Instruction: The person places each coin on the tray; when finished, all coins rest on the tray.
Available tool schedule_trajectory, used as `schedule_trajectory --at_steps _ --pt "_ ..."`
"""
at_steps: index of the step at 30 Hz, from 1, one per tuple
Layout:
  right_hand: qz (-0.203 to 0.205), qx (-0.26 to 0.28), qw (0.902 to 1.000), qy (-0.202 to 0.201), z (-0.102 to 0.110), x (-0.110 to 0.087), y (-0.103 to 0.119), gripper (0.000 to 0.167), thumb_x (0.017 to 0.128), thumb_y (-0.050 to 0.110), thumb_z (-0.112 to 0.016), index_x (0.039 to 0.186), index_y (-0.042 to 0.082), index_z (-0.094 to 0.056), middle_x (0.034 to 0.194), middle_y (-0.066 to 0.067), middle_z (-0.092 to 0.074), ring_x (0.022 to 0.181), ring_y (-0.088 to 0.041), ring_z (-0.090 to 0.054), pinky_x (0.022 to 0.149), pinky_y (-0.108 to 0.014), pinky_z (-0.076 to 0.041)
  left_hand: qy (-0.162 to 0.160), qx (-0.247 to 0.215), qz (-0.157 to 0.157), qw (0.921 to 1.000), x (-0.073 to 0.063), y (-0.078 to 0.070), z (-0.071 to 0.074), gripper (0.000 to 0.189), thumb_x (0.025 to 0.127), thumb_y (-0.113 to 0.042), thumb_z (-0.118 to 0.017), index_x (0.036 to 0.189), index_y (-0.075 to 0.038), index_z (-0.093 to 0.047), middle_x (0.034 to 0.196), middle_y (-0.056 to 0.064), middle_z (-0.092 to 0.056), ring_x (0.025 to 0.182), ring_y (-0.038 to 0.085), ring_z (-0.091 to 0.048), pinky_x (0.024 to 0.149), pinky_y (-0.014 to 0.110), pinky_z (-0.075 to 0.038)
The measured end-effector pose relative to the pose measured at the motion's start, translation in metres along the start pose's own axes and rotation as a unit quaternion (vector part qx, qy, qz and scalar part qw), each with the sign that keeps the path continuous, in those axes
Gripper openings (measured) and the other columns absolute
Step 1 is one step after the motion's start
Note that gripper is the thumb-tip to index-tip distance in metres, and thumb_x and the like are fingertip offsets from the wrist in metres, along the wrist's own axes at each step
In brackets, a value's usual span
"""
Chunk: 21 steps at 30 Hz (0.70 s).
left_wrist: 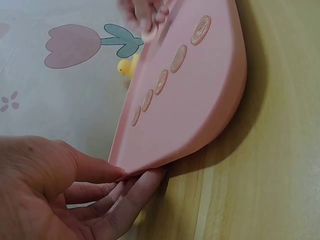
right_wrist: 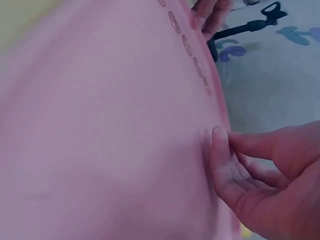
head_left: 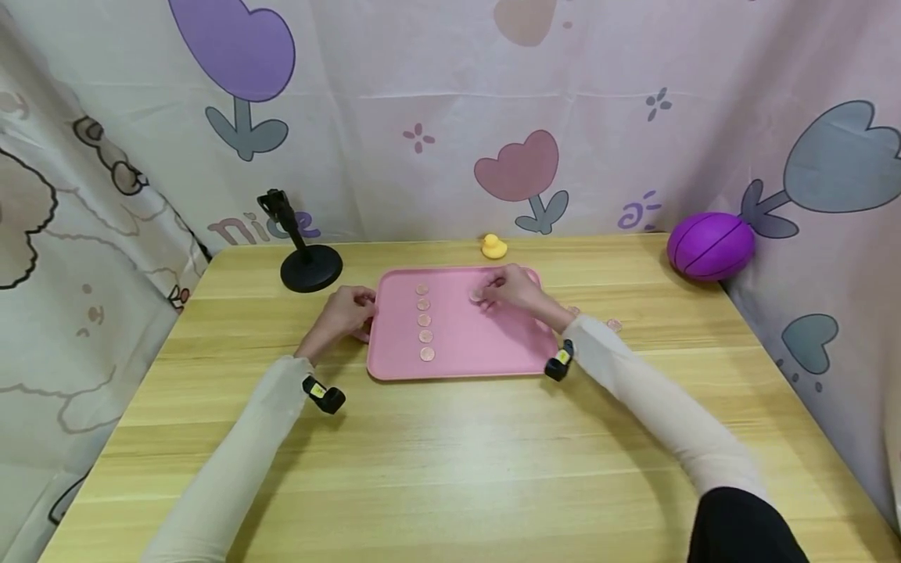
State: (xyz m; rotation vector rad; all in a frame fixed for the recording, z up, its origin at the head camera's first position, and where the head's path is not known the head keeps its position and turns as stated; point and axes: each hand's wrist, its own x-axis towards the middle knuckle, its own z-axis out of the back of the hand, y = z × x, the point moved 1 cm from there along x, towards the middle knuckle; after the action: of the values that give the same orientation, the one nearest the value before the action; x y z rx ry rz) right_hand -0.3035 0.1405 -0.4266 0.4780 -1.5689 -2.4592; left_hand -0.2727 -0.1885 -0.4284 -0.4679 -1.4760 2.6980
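A pink tray lies on the table, and my left hand holds its left edge. In the left wrist view the thumb is on the rim and the fingers curl below it. Several copper-coloured coins form a column on the tray's left half. Over the tray's far right part, my right hand pinches another coin between thumb and fingers. That coin shows at the fingertips in the left wrist view; in the right wrist view the fingers mostly hide it.
Loose coins lie on the wooden table right of the tray, near the right sleeve. Behind the tray sits a yellow rubber duck. A black stand is at the back left, a purple ball at the back right.
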Motion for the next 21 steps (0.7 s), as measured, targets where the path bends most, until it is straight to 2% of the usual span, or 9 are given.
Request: schedule_trajectory --at_steps 4,13,17,21 --pt "-0.026 0.039 0.9989 0.002 -0.018 0.022 0.009 0.017 0.100 -0.001 -0.065 0.109 -0.015 -0.068 0.096 -0.026 -0.076 0.065 -0.016 -0.072 0.069 -0.031 -0.067 -0.001 0.003 0.004 1.0000 0.000 -0.001 0.001 0.037 0.103 -0.001 -0.054 0.138 0.009 -0.058 0.113 0.024 -0.061 0.083 0.021 -0.066 0.061 0.032 -0.066" --pt "-0.015 0.028 0.9994 -0.015 -0.040 0.044 0.025 0.014 0.099 0.000 -0.068 0.100 -0.014 -0.072 0.098 -0.027 -0.077 0.058 -0.012 -0.067 0.060 -0.023 -0.063 0.015 0.004 0.021 0.9997 0.001 -0.006 0.008 0.036 0.104 -0.002 -0.057 0.138 0.009 -0.057 0.113 0.025 -0.062 0.087 0.024 -0.066 0.064 0.031 -0.066" --pt "-0.009 0.003 0.9993 -0.035 -0.044 0.048 0.022 0.014 0.098 0.000 -0.070 0.094 -0.012 -0.073 0.088 -0.023 -0.077 0.054 -0.011 -0.065 0.055 -0.021 -0.060 0.029 0.008 0.025 0.9992 0.002 -0.008 0.010 0.036 0.104 -0.002 -0.058 0.137 0.010 -0.056 0.113 0.025 -0.061 0.087 0.024 -0.067 0.065 0.031 -0.067" --pt "0.002 -0.049 0.9973 -0.055 -0.048 0.052 0.018 0.016 0.096 0.005 -0.074 0.087 -0.008 -0.075 0.076 -0.017 -0.076 0.051 -0.009 -0.064 0.054 -0.022 -0.060 0.031 0.019 0.024 0.9991 0.003 -0.007 0.009 0.036 0.104 -0.004 -0.058 0.138 0.010 -0.056 0.114 0.025 -0.062 0.083 0.022 -0.067 0.065 0.030 -0.066"
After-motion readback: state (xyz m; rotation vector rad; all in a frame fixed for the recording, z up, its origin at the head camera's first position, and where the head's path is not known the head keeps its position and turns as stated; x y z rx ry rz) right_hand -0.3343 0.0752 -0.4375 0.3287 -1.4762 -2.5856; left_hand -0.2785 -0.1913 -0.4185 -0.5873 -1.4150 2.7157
